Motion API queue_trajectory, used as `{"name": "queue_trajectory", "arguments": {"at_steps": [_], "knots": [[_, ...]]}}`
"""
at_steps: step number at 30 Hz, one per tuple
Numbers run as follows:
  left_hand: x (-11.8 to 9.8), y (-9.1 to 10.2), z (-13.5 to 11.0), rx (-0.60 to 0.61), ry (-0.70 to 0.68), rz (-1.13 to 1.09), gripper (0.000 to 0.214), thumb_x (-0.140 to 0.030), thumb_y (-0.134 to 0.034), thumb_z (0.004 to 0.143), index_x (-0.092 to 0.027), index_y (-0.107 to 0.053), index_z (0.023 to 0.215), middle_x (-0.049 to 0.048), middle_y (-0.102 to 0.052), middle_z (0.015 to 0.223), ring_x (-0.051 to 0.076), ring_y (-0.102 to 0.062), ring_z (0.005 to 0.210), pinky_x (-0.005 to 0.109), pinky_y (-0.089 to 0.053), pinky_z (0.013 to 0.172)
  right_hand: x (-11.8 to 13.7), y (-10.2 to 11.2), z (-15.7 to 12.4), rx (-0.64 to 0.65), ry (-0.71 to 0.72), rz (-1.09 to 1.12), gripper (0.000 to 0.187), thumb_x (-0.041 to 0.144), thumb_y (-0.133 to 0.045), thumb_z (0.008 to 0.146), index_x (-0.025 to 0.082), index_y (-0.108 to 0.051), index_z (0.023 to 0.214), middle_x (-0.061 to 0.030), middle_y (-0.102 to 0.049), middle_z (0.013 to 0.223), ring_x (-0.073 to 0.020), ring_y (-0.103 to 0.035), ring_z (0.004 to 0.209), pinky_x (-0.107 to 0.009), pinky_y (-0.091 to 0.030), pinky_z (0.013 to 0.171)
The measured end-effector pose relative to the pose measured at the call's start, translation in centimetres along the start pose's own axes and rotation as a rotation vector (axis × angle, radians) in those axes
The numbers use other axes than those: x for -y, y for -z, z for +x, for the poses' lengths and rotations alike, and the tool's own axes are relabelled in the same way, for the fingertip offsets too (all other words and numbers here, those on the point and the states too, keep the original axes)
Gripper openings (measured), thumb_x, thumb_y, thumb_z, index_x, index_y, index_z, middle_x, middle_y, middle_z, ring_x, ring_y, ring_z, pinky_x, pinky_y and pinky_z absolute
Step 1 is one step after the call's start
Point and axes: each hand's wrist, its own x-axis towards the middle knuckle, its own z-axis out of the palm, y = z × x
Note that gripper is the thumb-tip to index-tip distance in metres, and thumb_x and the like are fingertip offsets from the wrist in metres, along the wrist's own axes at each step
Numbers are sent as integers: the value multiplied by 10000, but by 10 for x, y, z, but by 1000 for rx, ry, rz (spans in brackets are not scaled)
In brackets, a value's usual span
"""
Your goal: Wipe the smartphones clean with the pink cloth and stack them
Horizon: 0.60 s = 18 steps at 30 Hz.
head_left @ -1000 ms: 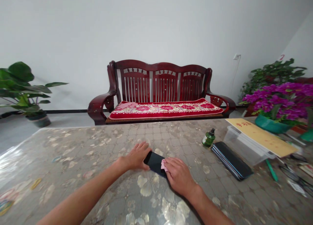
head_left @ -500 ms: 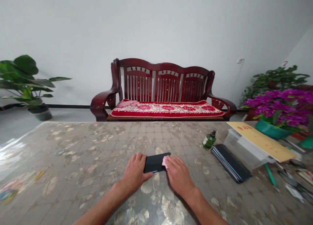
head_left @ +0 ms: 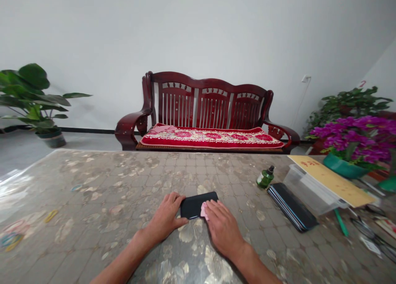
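A black smartphone [head_left: 193, 205] lies flat on the patterned table, directly in front of me. My left hand [head_left: 168, 213] grips its left end between thumb and fingers. A small pink cloth [head_left: 204, 211] is pressed on the right part of the screen under the fingers of my right hand [head_left: 221, 222]. Those fingers cover the phone's lower right corner. Off to the right lies a stack of several dark phones [head_left: 292, 206], with a green spray bottle [head_left: 265, 177] standing just behind it.
Right of the stack, a clear plastic box [head_left: 305, 191] carries a tan board [head_left: 331, 179]. Beyond are a green pot of purple flowers [head_left: 346, 166], a green-handled tool [head_left: 341, 223] and dark cables [head_left: 368, 230]. Coloured bands [head_left: 12, 240] lie at left. A wooden bench [head_left: 213, 104] stands behind the table [head_left: 123, 193].
My right hand and the pink cloth have slid slightly left and toward me across the screen. My left hand still holds the phone's left end. The camera view has tilted slightly.
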Motion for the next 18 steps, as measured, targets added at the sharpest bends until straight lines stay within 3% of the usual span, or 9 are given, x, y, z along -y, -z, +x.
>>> {"name": "queue_trajectory", "arguments": {"at_steps": [3, 10, 18], "knots": [[2, -1, -1, -6, -4, -15, 521, -243, -691, 743, -226, -553, 1245, 84, -551, 1209, 284, -499, 1157, 404, -402, 1029, 4, 0, 0, 0, 71, 38, 476, 119, -458, 915, 183, -547, 1379, -113, -615, 1339, -212, -563, 1243, -402, -407, 1114], [2, 0, 1, 18, 2, -4, 535, -254, -718, 739, -194, -556, 1246, 98, -550, 1209, 277, -499, 1142, 373, -404, 1005, -20, -2, 8, 27, -122, -67, 418, 106, -404, 947, 158, -612, 1306, -120, -652, 1282, -232, -602, 1187, -430, -432, 1084], [2, 1, 1, -2, 13, -22, 496, -245, -704, 728, -234, -570, 1205, 77, -563, 1178, 279, -516, 1123, 386, -414, 987, 1, -8, 20, 67, -23, 32, 402, 128, -451, 938, 164, -608, 1307, -97, -626, 1328, -229, -568, 1236, -414, -389, 1121]]}}
